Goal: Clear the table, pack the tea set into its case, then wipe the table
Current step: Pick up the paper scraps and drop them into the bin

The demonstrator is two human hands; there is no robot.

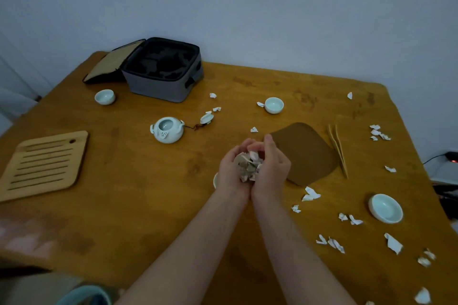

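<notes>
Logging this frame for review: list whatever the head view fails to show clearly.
Head view:
1. Pale cup: mostly hidden behind the left hand.
2. Paper scraps: wad largely covered by left and right hand.
3. Blue-rimmed object: blurred, cut by the bottom edge.
4. Case interior: too dark to read.

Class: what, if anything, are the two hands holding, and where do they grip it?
A wad of torn paper scraps, cupped between the left hand and right hand, fingers curled round its two sides.

Case (162, 74) behind teapot (167, 130)
</notes>
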